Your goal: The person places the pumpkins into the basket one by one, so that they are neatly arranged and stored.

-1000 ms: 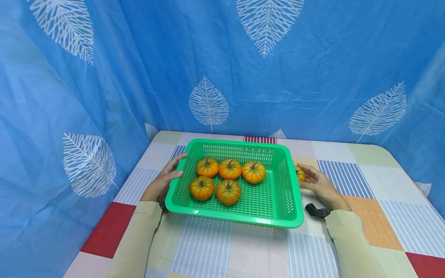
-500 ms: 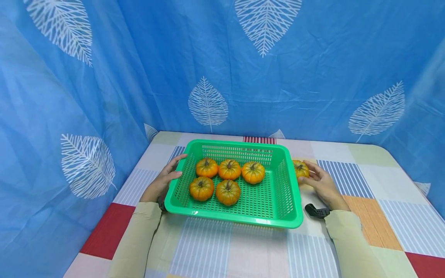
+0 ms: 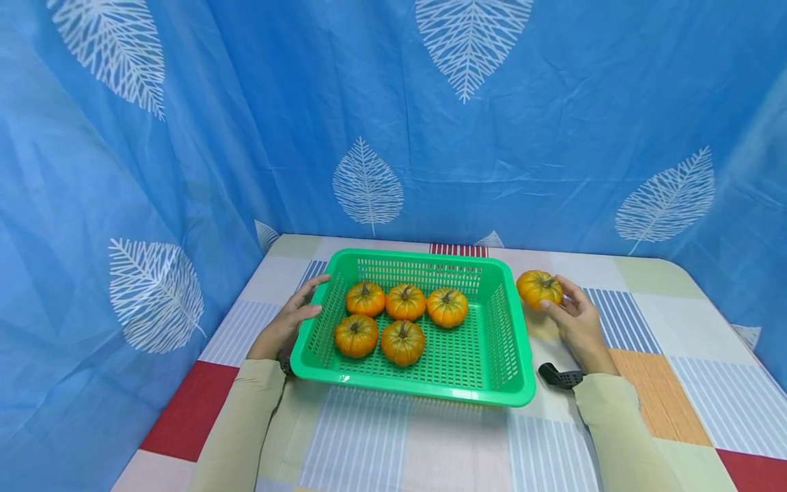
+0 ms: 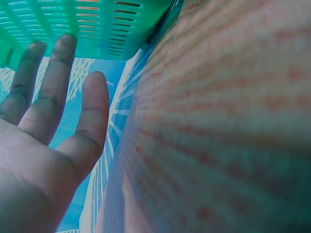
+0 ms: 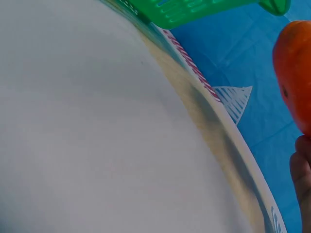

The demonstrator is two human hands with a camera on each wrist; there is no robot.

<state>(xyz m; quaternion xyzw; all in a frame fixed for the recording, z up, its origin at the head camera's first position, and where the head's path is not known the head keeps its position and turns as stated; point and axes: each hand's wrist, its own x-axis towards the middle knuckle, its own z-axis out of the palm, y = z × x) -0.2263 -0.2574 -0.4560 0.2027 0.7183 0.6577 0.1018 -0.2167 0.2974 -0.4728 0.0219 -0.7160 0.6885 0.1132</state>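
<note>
My right hand (image 3: 581, 324) grips a small orange pumpkin (image 3: 539, 288) between thumb and fingers, raised just off the right side of the green plastic basket (image 3: 412, 391). In the right wrist view only the orange underside of that pumpkin (image 5: 295, 73) and some fingertips (image 5: 302, 162) show. Several similar pumpkins (image 3: 402, 343) sit in the basket's left and middle, stems up. At the basket's left wall lies my left hand (image 3: 287, 322), its fingers fairly straight and their tips at the rim. From below, the left wrist view shows these fingers (image 4: 51, 92) near the slotted wall.
A patchwork-patterned cloth (image 3: 455, 444) covers the table. Blue curtains (image 3: 553, 137) with white leaf prints enclose the back and sides. A black wrist device (image 3: 559, 376) sits by the right wrist.
The right hand has brought the pumpkin up and to the right, out from behind the basket's right rim, so it now shows whole. The left hand and basket have stayed in place.
</note>
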